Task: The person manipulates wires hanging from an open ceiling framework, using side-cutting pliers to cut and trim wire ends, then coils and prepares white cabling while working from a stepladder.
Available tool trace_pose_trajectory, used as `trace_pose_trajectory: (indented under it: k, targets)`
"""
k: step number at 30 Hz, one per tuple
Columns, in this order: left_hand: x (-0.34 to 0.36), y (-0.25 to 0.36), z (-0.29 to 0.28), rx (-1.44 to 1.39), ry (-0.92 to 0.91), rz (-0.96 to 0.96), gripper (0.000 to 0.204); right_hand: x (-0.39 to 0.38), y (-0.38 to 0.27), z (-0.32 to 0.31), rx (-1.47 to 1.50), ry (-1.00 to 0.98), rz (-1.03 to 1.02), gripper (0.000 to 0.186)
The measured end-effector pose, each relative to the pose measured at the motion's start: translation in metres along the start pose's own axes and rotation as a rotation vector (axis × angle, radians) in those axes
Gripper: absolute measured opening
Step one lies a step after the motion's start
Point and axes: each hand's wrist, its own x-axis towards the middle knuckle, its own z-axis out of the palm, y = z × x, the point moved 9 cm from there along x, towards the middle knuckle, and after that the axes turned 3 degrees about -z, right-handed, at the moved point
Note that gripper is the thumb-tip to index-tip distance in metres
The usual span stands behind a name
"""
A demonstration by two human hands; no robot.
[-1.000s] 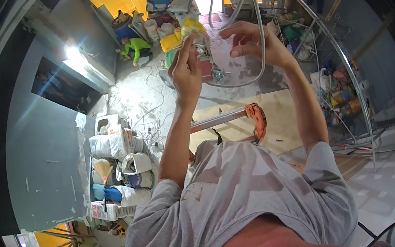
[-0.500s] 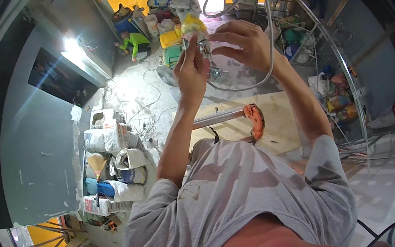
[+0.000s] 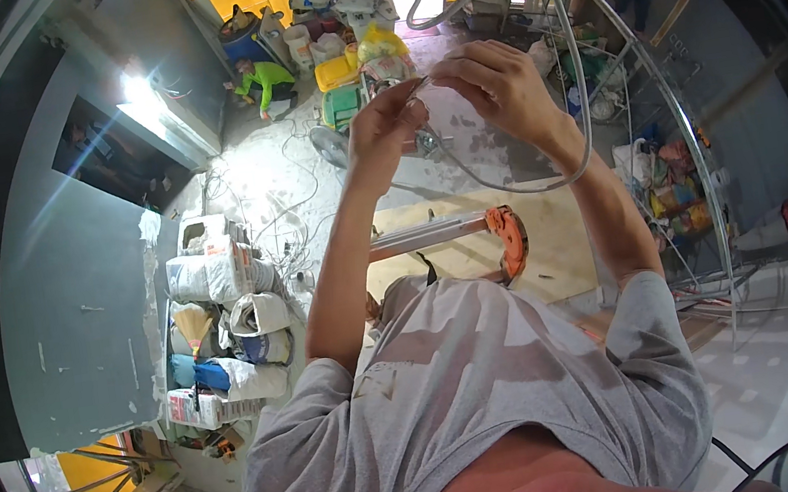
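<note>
A grey cable (image 3: 579, 69) drops from the top of the view and loops under my right wrist. From there it bends up to the fingers of my left hand (image 3: 382, 135), which are closed around its end. My right hand (image 3: 499, 88) is raised just beside it, thumb and fingers pinched together on the thin wires at the cable's tip. The fingertips of both hands almost meet; the wires between them are too small to make out clearly.
Below me stands a stepladder with an orange top (image 3: 510, 242), over a plywood sheet (image 3: 558, 268). A person in a bright green top (image 3: 269, 84) crouches at far left. Stacked bags (image 3: 217, 276) line the left wall; metal framing (image 3: 659, 88) rises at right.
My left hand has turned and its fingertips have come closer to my right hand, whose fingers have closed from a spread pose. The cable loop has swung right and lower.
</note>
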Motion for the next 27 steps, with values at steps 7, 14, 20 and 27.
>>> trace_pose_trajectory:
  k: [7,14,20,27]
  targets:
    - [0.014,-0.015,0.025,-0.383,-0.256,-0.264,0.025,-0.008,-0.001,-0.001,-0.036,-0.103,0.011,0.018]
    - [0.016,-0.016,0.036,-0.538,-0.293,-0.194,0.018,-0.021,0.005,-0.004,-0.061,-0.076,-0.012,0.013]
    - [0.014,-0.017,0.038,-0.515,-0.300,-0.125,0.009,-0.037,0.025,0.004,0.239,-0.107,0.391,0.010]
    - [0.013,-0.011,0.031,-0.203,-0.158,0.056,0.027,-0.115,0.050,0.059,1.109,-0.229,1.459,0.019]
